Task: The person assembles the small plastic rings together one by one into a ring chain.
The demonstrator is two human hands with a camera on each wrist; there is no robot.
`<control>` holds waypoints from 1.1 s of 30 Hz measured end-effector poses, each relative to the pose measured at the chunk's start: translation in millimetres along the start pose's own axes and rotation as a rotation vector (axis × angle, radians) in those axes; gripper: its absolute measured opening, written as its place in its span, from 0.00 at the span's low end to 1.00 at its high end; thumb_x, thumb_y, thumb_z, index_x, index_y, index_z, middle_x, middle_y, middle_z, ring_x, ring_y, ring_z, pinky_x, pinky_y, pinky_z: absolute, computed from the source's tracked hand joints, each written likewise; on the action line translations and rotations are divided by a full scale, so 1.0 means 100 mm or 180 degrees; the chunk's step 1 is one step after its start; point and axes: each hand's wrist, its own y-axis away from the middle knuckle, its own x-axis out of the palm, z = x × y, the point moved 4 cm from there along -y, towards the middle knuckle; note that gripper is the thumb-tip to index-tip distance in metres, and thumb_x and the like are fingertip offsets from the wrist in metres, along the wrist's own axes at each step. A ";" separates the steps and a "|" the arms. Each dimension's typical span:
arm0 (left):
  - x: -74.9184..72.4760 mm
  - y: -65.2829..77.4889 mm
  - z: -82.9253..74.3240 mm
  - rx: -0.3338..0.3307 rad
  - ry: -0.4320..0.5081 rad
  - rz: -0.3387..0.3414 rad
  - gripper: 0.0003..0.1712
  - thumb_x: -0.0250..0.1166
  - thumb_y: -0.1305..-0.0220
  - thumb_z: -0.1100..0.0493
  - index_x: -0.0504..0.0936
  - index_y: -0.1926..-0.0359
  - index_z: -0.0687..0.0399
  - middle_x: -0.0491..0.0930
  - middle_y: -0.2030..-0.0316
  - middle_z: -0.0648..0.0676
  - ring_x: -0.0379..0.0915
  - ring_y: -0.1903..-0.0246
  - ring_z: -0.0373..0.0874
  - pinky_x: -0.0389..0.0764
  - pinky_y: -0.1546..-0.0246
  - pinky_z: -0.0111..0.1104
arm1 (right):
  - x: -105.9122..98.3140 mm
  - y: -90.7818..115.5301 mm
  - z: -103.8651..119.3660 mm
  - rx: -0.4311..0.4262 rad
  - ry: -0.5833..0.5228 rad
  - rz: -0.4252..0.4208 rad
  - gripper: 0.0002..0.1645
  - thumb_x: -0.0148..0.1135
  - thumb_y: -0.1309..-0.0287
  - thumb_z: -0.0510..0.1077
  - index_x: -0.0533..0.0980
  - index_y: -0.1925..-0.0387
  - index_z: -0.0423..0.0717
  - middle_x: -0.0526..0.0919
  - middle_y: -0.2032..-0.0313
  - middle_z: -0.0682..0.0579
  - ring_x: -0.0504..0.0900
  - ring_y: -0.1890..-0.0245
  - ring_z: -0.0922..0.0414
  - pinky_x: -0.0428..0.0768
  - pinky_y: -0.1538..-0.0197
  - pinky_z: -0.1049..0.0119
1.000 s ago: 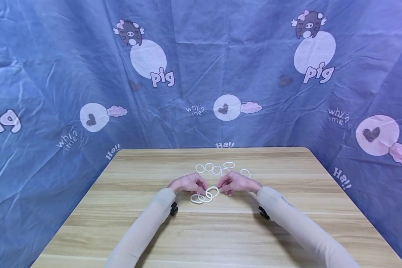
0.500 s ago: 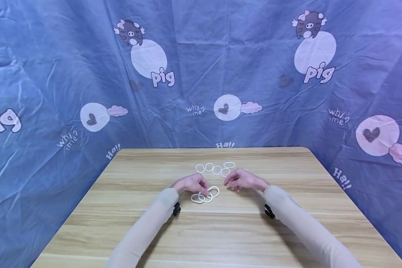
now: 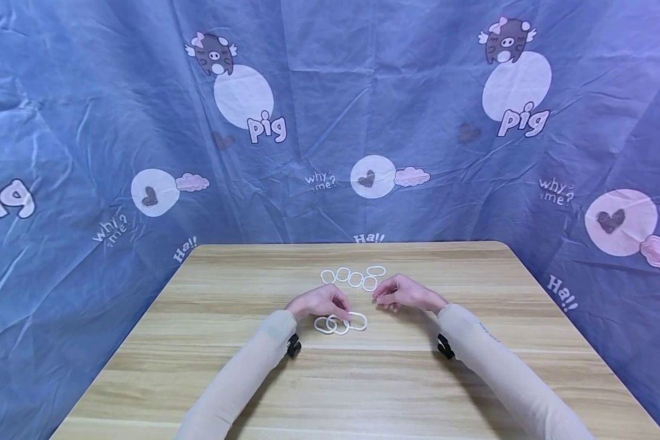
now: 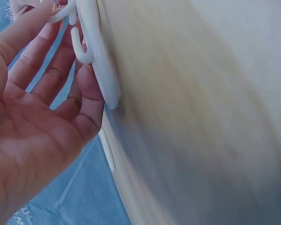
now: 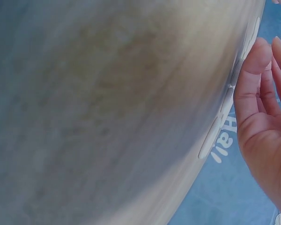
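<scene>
Three white oval chain links lie joined in a short row near the table's middle: the left link (image 3: 323,332), the middle link (image 3: 341,333) and the right link (image 3: 366,322). My left hand (image 3: 324,300) is over them from behind, its thumb and index finger pinching the right link near its left end. In the left wrist view, white links (image 4: 105,77) show beside the curled fingers, and the pinch itself is partly cut off at the top. My right hand (image 3: 404,293) hovers further right with loosely bent fingers, holding nothing, close to the loose links behind.
Several separate white links (image 3: 376,267) lie in a loose group toward the back of the wooden table (image 3: 330,391). A blue printed curtain (image 3: 330,122) hangs behind and at both sides.
My right hand has drawn back from the chain, up and to the right. My left hand has shifted slightly right, and the right link has swung from slanted to nearly level.
</scene>
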 end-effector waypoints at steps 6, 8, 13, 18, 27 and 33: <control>0.04 0.00 -0.03 0.0020 0.0023 0.0074 0.06 0.73 0.46 0.65 0.87 0.66 0.63 0.85 0.74 0.49 0.76 0.74 0.35 0.75 0.68 0.24 | -0.01 0.03 0.02 0.0088 -0.0063 -0.0051 0.17 0.62 0.39 0.35 0.77 0.50 0.30 0.85 0.62 0.39 0.80 0.70 0.58 0.79 0.69 0.70; 0.05 0.00 -0.04 0.0018 0.0010 0.0091 0.06 0.73 0.46 0.65 0.87 0.66 0.64 0.84 0.75 0.49 0.75 0.75 0.35 0.75 0.69 0.24 | -0.01 0.03 0.02 0.0109 -0.0089 -0.0056 0.17 0.62 0.38 0.36 0.77 0.49 0.30 0.85 0.61 0.38 0.80 0.69 0.58 0.79 0.69 0.70; 0.02 0.03 -0.01 -0.0030 -0.0044 0.0129 0.05 0.72 0.45 0.65 0.87 0.66 0.63 0.84 0.76 0.47 0.75 0.76 0.35 0.74 0.71 0.24 | 0.00 0.04 0.03 0.0098 -0.0082 -0.0042 0.17 0.61 0.37 0.37 0.77 0.49 0.30 0.85 0.61 0.38 0.80 0.69 0.57 0.80 0.67 0.69; -0.02 0.08 0.02 -0.0026 -0.0076 0.0129 0.06 0.70 0.42 0.62 0.86 0.64 0.61 0.83 0.75 0.46 0.74 0.75 0.36 0.74 0.69 0.25 | -0.02 0.06 0.00 0.0145 -0.0142 -0.0059 0.17 0.60 0.36 0.37 0.77 0.49 0.31 0.85 0.60 0.40 0.80 0.67 0.57 0.81 0.65 0.68; 0.05 0.04 -0.10 0.0088 -0.0081 0.0188 0.05 0.68 0.39 0.62 0.84 0.64 0.60 0.81 0.74 0.47 0.72 0.75 0.37 0.73 0.70 0.25 | -0.05 0.08 -0.01 0.0177 -0.0214 -0.0059 0.17 0.59 0.36 0.38 0.77 0.49 0.31 0.85 0.60 0.41 0.80 0.67 0.57 0.80 0.66 0.69; 0.10 -0.02 -0.15 0.0146 0.0008 0.0263 0.06 0.68 0.39 0.63 0.84 0.64 0.63 0.83 0.73 0.53 0.73 0.76 0.37 0.73 0.72 0.24 | -0.08 0.09 0.00 0.0131 -0.0150 -0.0134 0.17 0.59 0.36 0.38 0.77 0.49 0.31 0.85 0.63 0.40 0.79 0.70 0.58 0.77 0.69 0.71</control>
